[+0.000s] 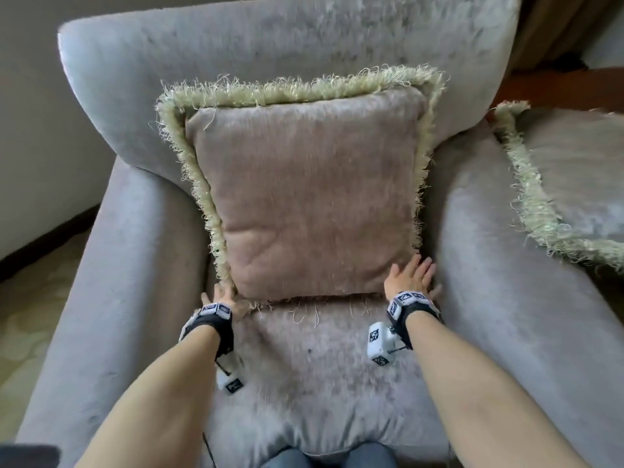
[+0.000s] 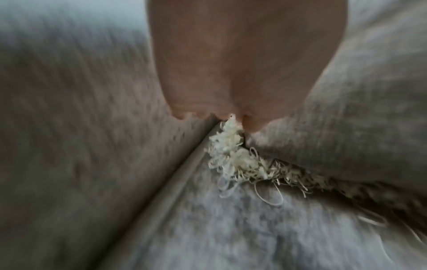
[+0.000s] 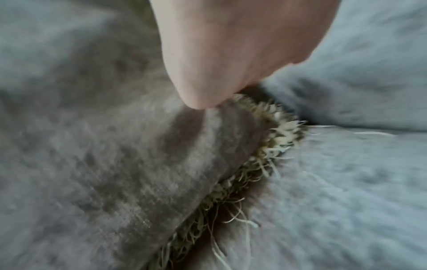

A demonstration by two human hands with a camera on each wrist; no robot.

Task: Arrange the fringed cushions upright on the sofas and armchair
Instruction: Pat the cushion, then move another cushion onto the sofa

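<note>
A mauve fringed cushion (image 1: 304, 204) with a pale green fringe stands upright on the grey armchair (image 1: 141, 265), leaning on its backrest. My left hand (image 1: 221, 293) is at the cushion's lower left corner. Its fingertips are buried in the fringe, so its hold is hidden. In the left wrist view the left hand (image 2: 231, 117) sits between the armrest and the cushion (image 2: 346, 118), with fringe (image 2: 231, 157) spilling below it. My right hand (image 1: 413, 275) lies with straight fingers on the lower right corner. The right wrist view shows the right hand (image 3: 203, 102) pressing the cushion (image 3: 115, 155).
A second fringed cushion (image 1: 570, 184) lies flat beyond the chair's right armrest (image 1: 506, 282). Dark wooden furniture (image 1: 557, 82) stands behind it. A wall and skirting (image 1: 40, 157) run along the left, with patterned floor below. My knees (image 1: 331, 456) touch the seat's front.
</note>
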